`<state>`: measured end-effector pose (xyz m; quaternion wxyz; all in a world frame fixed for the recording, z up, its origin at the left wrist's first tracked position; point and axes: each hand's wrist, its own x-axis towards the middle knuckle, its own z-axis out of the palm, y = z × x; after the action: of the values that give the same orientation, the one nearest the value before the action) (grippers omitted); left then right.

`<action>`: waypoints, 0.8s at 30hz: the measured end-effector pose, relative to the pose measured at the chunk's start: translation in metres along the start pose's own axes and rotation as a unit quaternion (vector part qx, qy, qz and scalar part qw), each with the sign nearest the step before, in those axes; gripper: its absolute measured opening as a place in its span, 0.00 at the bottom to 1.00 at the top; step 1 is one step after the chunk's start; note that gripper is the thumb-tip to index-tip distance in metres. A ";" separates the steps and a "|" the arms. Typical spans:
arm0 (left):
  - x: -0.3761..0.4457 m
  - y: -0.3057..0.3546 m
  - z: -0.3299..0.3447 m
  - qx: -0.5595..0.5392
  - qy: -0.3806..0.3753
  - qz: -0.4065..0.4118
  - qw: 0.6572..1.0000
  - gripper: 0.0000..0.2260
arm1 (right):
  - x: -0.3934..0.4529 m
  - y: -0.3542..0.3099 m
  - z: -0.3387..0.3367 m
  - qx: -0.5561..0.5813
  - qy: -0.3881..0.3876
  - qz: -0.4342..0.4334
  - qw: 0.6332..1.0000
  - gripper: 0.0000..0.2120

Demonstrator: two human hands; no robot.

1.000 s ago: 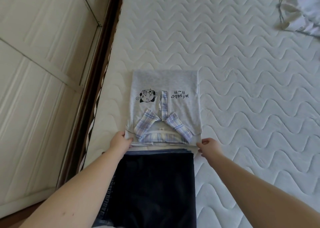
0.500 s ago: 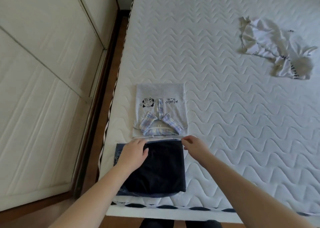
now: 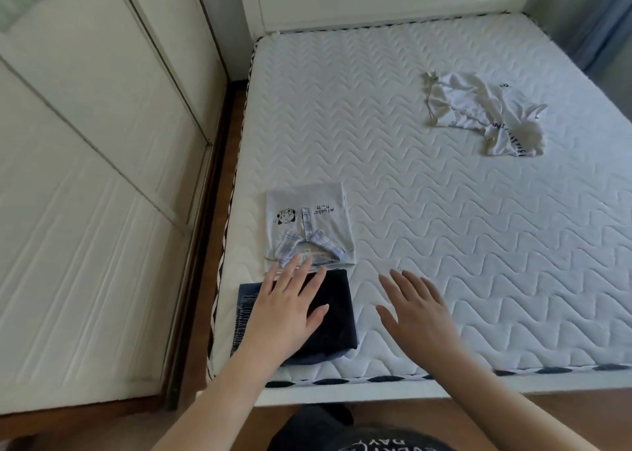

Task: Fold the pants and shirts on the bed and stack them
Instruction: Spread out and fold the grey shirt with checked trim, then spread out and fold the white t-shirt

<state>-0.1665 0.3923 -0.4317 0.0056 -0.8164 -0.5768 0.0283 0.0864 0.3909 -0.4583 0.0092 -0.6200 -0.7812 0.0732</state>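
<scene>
Beside the folded dark pants (image 3: pixel 337 308), the folded grey shirt (image 3: pixel 307 225) lies collar toward the person; left hand (image 3: pixel 285 308) and right hand (image 3: pixel 415 308) hover, fingers spread, holding nothing.

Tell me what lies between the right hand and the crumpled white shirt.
Only bare quilted mattress separates the right hand from the white shirt, per the head view.

Bare bed (image 3: pixel 444 262) lies open across the middle and right, interrupted only by the crumpled white shirt (image 3: pixel 485 115) far off, while the folded grey shirt (image 3: pixel 309 225) and dark pants (image 3: pixel 337 313) crowd the near-left corner beside the wardrobe doors (image 3: pixel 102 194).
</scene>
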 end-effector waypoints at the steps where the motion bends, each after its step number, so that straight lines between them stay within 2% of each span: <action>1: -0.006 0.007 -0.006 0.005 -0.001 -0.004 1.000 0.27 | -0.011 0.003 -0.002 0.000 0.003 0.001 1.000 0.26; 10: -0.055 0.102 -0.032 0.040 -0.065 -0.030 0.997 0.31 | -0.097 0.049 -0.026 0.025 -0.006 0.017 1.000 0.29; 16: -0.070 0.155 -0.058 0.018 -0.019 -0.009 1.000 0.30 | -0.132 0.066 -0.044 0.026 -0.008 0.025 0.999 0.29; 24: -0.048 0.171 -0.073 0.023 -0.002 0.028 0.999 0.30 | -0.148 0.088 -0.065 0.039 0.039 0.076 0.996 0.31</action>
<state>-0.0179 0.2914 -0.3636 0.0225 -0.8317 -0.5532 0.0430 0.2123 0.2731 -0.3940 0.0581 -0.6790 -0.7275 0.0797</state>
